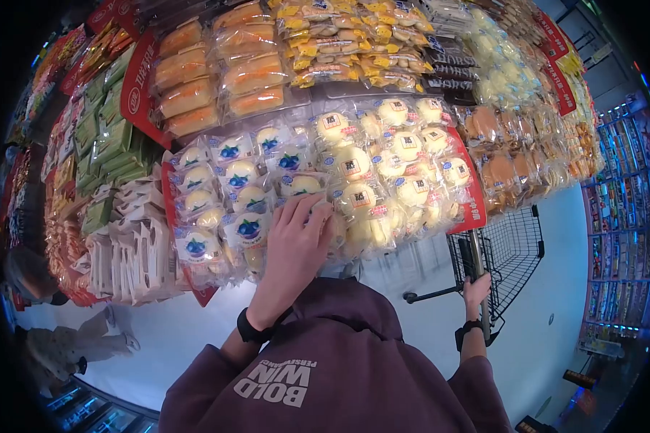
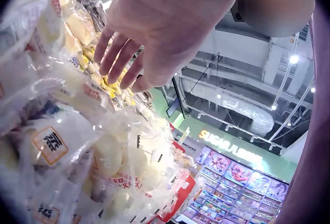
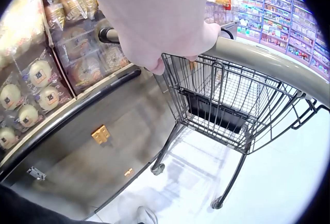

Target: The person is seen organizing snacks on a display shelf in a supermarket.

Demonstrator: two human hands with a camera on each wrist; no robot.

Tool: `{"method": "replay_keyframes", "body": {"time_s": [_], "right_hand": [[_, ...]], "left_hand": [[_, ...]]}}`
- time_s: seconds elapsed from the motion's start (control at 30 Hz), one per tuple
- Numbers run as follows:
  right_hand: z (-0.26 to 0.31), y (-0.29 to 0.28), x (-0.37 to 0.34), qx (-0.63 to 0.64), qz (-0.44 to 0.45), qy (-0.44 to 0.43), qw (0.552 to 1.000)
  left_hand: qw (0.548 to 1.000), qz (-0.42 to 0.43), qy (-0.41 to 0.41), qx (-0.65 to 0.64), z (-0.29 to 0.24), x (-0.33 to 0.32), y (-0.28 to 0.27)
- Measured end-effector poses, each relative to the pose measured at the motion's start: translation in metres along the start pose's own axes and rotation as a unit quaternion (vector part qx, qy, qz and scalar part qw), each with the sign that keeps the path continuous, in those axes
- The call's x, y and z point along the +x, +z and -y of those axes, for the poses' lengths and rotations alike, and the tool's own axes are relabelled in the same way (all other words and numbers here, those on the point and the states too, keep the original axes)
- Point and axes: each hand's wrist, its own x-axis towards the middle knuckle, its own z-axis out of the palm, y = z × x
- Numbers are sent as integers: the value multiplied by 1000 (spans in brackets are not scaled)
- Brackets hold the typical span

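My left hand reaches over clear-wrapped buns with blueberry labels; its fingertips are right at one wrapped bun. In the left wrist view the left hand shows relaxed, slightly bent fingers, with nothing visible between them. Wrapped buns with orange square labels lie below it. My right hand grips the handle of a black wire shopping cart. In the right wrist view the right hand lies over the cart handle, partly hiding it. The visible part of the cart basket holds no goods.
Right of the blueberry buns lie buns with square labels, then brown packaged breads. Long wrapped loaves lie behind. Red strips divide the stand. Another person is at the lower left. Stocked shelves line the right.
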Motion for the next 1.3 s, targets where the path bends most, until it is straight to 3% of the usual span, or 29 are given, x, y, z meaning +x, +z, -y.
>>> {"method": "replay_keyframes", "body": {"time_s": [0.27,0.57,0.67,0.7,0.77,0.87,0.97,1.03,1.1,1.3], "right_hand": [[25,0,-41,-31,-40,-22,998],[53,-11,-76,-39,-18,-39,998],[57,-13,-70,164,-199,-75,963],[86,-43,-71,227,-258,-56,938],[169,-136,-90,318,-292,-123,893],[286,-238,-111,372,-225,-370,821],[374,-277,-121,338,-70,-526,777],[414,-272,-119,289,21,-550,783],[443,-262,-109,233,56,-580,779],[476,-249,-95,119,188,-638,737]], "left_hand": [[986,111,44,119,35,0,-7],[984,102,65,130,45,-14,-6],[986,85,79,120,40,-19,-16],[986,90,75,119,35,-22,-20],[988,94,75,93,33,-30,-23],[989,92,81,83,31,-38,-17],[993,60,73,70,28,-40,-10],[992,65,73,78,26,-38,-7],[992,66,63,82,23,-35,-7],[990,70,45,113,21,-34,-2]]}}
